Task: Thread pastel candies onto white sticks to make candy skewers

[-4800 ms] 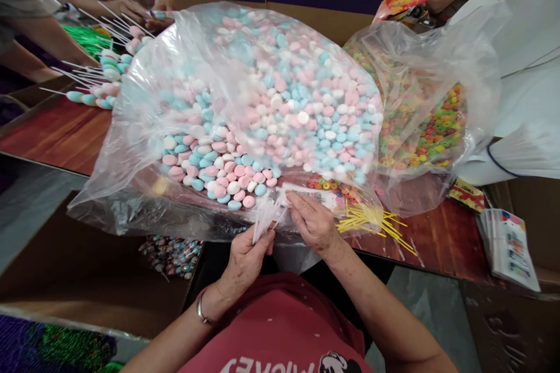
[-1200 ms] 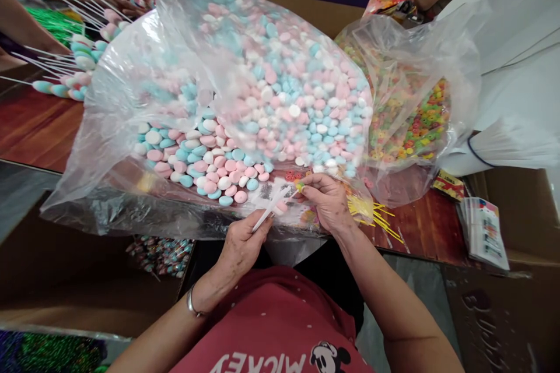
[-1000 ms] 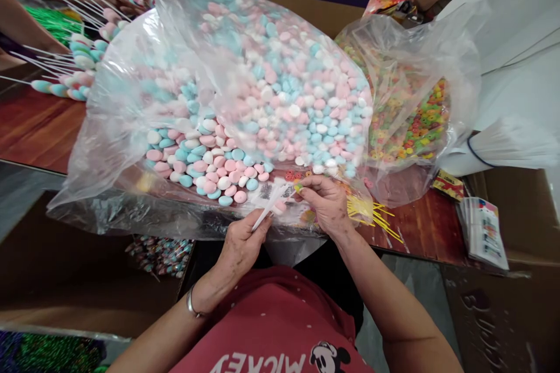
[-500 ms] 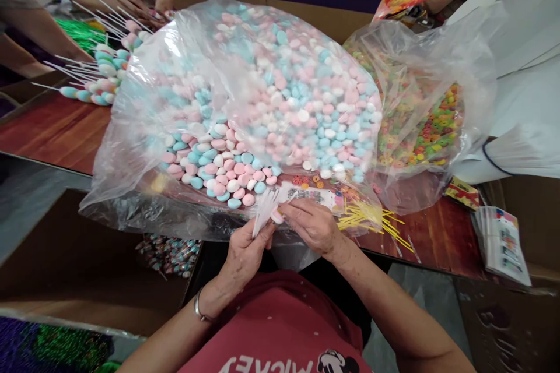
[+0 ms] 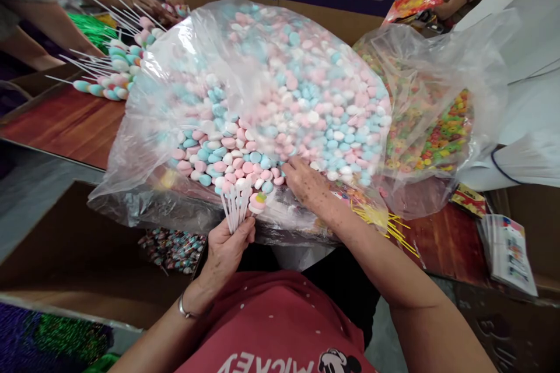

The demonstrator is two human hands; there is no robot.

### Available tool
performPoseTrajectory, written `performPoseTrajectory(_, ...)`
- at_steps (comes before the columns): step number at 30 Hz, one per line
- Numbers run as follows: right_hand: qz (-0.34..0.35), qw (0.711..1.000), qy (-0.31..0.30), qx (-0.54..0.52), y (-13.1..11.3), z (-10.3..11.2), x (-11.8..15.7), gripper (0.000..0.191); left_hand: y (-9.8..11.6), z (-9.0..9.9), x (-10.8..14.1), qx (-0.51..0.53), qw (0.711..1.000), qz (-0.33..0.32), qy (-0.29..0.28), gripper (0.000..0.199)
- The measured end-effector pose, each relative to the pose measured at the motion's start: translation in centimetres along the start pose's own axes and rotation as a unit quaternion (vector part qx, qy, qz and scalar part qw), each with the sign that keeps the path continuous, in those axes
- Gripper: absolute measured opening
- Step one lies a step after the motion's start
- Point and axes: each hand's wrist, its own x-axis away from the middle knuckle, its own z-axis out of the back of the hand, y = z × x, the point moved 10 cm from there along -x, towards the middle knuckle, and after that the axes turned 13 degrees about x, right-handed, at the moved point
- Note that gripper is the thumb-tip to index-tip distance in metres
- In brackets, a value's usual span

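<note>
My left hand (image 5: 230,247) is closed around a bunch of thin white sticks (image 5: 235,210). Beside them, at its fingertips, a pink-and-white marshmallow candy (image 5: 257,205) carries a small yellow-green piece on top. Further up and to the right, my right hand (image 5: 304,183) reaches over the front edge of a large clear bag (image 5: 184,35). Its fingers stretch toward the loose pink, blue and white candies (image 5: 238,166), their tips partly hidden; I see nothing held in them. These candies spill from the mouth of the bag.
A second clear bag (image 5: 441,140) of fruit-coloured ring candies stands right. Yellow ties (image 5: 400,233) and printed cards (image 5: 507,250) lie near it. Filled candy skewers (image 5: 116,78) sit at the back left, near co-workers' hands (image 5: 151,6). An open carton (image 5: 87,256) stands lower left.
My right hand has left the candy by my left hand and moved up to the bag's front edge. My left hand has shifted left, and the candy with its yellow-green top now shows.
</note>
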Motion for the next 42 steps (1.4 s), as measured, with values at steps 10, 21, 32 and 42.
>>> performPoseTrajectory(10, -0.090, 0.973, 0.105, -0.186, 1.4, 1.1, 0.7, 0.012, 0.2, -0.1, -0.2, 0.017, 1.000, 0.009, 0.010, 0.023)
performPoseTrajectory(21, 0.075, 0.980, 0.177, -0.052, -2.3, 1.3, 2.0, 0.014, 0.3, -0.6, 0.0, 0.025, 0.999, 0.019, 0.011, 0.024)
performPoseTrajectory(32, 0.091, 0.979, 0.182, -0.015, -1.6, 1.2, 2.5, 0.009, -0.1, 0.2, -0.2, -0.027, 1.000, 0.012, 0.003, 0.020)
performPoseTrajectory(42, 0.110, 0.983, 0.143, 0.026, -3.3, 1.4, 2.0, 0.013, -0.3, 0.4, -0.4, -0.053, 0.998, 0.015, -0.009, 0.022)
